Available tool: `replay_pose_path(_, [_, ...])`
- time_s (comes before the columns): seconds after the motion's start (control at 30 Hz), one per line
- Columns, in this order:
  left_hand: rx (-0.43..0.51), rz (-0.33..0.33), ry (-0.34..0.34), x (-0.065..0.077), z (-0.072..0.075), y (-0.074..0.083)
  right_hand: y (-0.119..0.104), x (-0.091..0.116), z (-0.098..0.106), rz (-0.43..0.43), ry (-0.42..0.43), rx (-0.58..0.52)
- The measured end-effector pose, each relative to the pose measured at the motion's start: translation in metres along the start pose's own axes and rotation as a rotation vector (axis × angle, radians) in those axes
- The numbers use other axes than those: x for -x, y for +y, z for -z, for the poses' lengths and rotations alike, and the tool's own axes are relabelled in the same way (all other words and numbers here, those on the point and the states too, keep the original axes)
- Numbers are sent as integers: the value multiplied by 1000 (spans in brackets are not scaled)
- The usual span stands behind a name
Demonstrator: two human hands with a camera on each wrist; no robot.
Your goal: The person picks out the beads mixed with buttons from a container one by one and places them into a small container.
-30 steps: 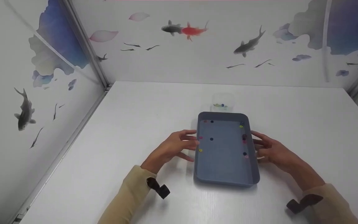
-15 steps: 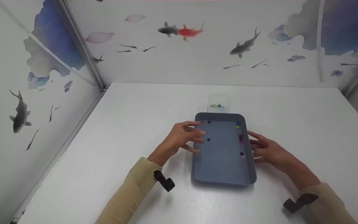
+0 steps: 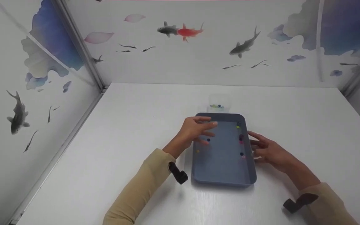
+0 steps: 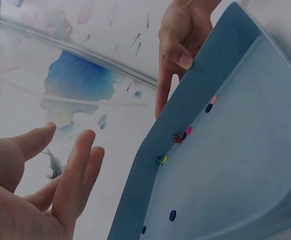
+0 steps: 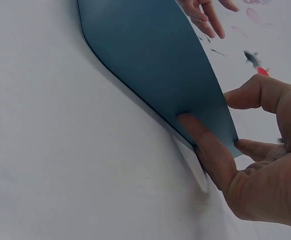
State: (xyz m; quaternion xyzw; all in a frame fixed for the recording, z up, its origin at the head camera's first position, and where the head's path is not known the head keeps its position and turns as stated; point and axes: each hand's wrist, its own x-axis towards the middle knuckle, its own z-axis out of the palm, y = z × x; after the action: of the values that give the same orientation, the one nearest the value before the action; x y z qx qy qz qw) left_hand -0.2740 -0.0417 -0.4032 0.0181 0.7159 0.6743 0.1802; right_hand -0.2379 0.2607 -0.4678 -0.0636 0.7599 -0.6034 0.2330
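Note:
A grey-blue rectangular tray (image 3: 223, 168) lies on the white table. My left hand (image 3: 195, 129) reaches over its far left part, fingers spread and holding nothing. Against the tray's right outer wall my right hand (image 3: 272, 153) rests; in the right wrist view its fingertips touch the wall and the thumb meets the rim. Inside, small buttons lie scattered, among them a dark blue button (image 4: 172, 215) and a yellow button (image 3: 197, 151). An orange-brown marble (image 4: 177, 138) and a green marble (image 4: 159, 159) sit along the right wall. My left hand hides part of the tray floor in the head view.
A small clear box (image 3: 219, 99) with several marbles stands just behind the tray. Walls printed with fish enclose the table (image 3: 148, 112) at the back and left.
My left hand has moved from beside the tray's left wall to the right and away from me, over the tray. My right hand has stayed at the right wall.

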Motion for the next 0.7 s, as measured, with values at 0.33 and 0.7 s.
replay_pose_path(0.33, [18,-1,27,-15,-12,2,1,-1,0,-10,10,13])
replay_pose_path(0.7, [46,16,66,-32,-24,0,2,-1,0,-29,19,41])
